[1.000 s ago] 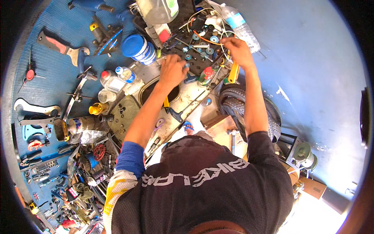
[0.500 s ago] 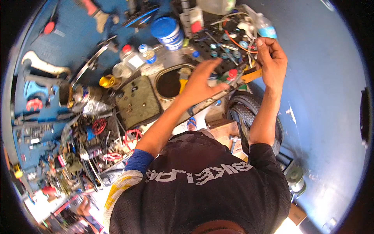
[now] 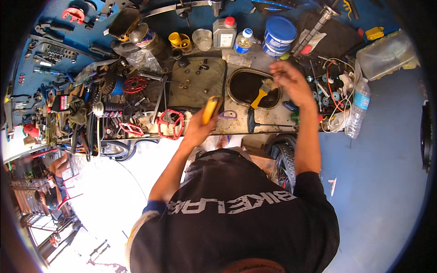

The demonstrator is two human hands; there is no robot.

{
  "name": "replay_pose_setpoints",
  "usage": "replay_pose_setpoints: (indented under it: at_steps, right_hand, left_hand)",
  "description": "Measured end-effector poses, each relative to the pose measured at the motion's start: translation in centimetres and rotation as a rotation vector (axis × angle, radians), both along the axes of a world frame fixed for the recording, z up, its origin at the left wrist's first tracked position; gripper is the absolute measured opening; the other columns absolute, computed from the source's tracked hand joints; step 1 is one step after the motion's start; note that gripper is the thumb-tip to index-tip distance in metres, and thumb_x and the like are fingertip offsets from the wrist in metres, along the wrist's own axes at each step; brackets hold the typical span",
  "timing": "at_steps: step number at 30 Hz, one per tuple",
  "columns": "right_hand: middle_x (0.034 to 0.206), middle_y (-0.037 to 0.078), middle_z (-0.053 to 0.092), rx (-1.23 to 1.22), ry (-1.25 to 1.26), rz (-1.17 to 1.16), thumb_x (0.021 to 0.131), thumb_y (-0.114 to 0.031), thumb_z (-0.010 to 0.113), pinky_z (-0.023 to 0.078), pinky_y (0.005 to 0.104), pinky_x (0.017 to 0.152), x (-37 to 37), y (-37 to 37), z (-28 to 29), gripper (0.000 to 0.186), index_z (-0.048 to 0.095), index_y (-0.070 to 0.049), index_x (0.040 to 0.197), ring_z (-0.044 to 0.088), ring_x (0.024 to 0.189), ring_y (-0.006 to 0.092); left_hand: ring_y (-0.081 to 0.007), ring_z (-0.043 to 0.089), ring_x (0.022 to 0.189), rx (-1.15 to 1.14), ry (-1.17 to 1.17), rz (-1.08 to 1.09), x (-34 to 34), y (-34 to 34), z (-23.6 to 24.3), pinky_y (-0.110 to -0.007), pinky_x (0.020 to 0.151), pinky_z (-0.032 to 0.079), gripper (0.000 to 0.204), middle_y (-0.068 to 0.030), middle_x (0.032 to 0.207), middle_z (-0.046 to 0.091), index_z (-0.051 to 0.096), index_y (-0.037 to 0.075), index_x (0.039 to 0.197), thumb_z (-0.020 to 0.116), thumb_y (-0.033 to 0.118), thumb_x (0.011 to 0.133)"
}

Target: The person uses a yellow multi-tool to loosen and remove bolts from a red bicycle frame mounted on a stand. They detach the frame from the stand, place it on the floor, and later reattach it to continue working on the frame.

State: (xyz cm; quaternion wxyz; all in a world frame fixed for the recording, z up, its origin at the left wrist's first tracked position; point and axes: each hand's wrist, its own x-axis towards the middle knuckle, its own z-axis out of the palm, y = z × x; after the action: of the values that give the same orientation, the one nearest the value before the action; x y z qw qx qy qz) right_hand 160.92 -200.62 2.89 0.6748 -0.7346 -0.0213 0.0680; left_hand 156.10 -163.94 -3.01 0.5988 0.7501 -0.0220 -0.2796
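Observation:
My left hand [image 3: 196,133] is closed around a long yellow tool [image 3: 209,110] with a dark edge, held upright just over the bench's front edge. What kind of tool it is, I cannot make out. My right hand [image 3: 296,86] hovers above the right part of the bench, its fingers smeared by motion. Under and beside it is an oval basin [image 3: 231,94] with a dark inside. A paintbrush [image 3: 260,96] with a yellow handle leans on the basin's rim. Between my hands lie a small purple piece [image 3: 227,114] and a black-handled hex wrench [image 3: 251,122].
Bicycle pedals [image 3: 170,123], a red chainring [image 3: 135,84] and tools crowd the bench's left side. Small parts lie on a dark mat [image 3: 200,91]. A blue-lidded bucket [image 3: 278,36] and bottles stand behind. Cables and a water bottle [image 3: 358,109] are right; a tyre [image 3: 284,159] is below.
My view has swung, bringing the bench level. My left hand has drawn back and now holds the yellow tool, earlier beside my right hand. My right hand has moved over beside the basin.

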Motion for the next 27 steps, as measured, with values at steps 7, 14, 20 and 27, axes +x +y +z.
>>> replay_pose_setpoints:
  at_steps: [7, 14, 20, 27]
  right_hand:
    - [0.137, 0.028, 0.058, 0.813, 0.261, 0.158, 0.108, -0.049, 0.052, 0.047, 0.0427, 0.117, 1.8, 7.3, -3.2, 0.070, 0.044, 0.007, 0.149, 0.057, 0.134, 0.0363]
    - [0.138, 0.030, 0.055, 0.881, 0.420, 0.154, 0.109, -0.049, 0.052, 0.046, 0.0413, 0.118, 2.9, 12.8, -3.9, 0.070, 0.044, 0.008, 0.148, 0.056, 0.135, 0.0377]
    - [0.131, 0.016, 0.063, 0.056, 0.190, 0.174, 0.102, 0.001, 0.056, 0.052, 0.0364, 0.108, 5.1, 16.5, -9.6, 0.034, 0.058, 0.001, 0.137, 0.064, 0.123, 0.0254]
    - [0.093, 0.009, 0.073, -0.743, -0.067, 0.085, 0.099, -0.018, 0.071, 0.057, 0.0337, 0.070, 9.8, 19.7, -12.0, 0.035, 0.062, 0.000, 0.128, 0.072, 0.078, 0.0179]
  left_hand:
    - [-0.0085, 0.057, 0.058, -0.150, 0.118, 0.291, -5.0, 6.2, -0.4, -0.025, 0.053, 0.046, 0.013, -0.0005, 0.072, 0.060, 0.063, 0.004, 0.106, 0.066, 0.016, 0.102]
    - [-0.0075, 0.055, 0.058, -0.120, 0.047, 0.347, -7.7, 10.0, 0.6, -0.025, 0.053, 0.046, 0.016, -0.0001, 0.073, 0.060, 0.063, 0.003, 0.108, 0.068, 0.016, 0.101]
    - [-0.0078, 0.056, 0.059, -0.123, 0.049, 0.427, -10.8, 14.6, 0.7, -0.026, 0.055, 0.046, 0.015, -0.0007, 0.073, 0.060, 0.064, 0.001, 0.109, 0.067, 0.013, 0.100]
    - [-0.0085, 0.056, 0.060, -0.088, 0.010, 0.441, -14.7, 19.4, 0.5, -0.026, 0.056, 0.048, 0.014, -0.0010, 0.073, 0.060, 0.065, 0.001, 0.107, 0.066, 0.012, 0.100]
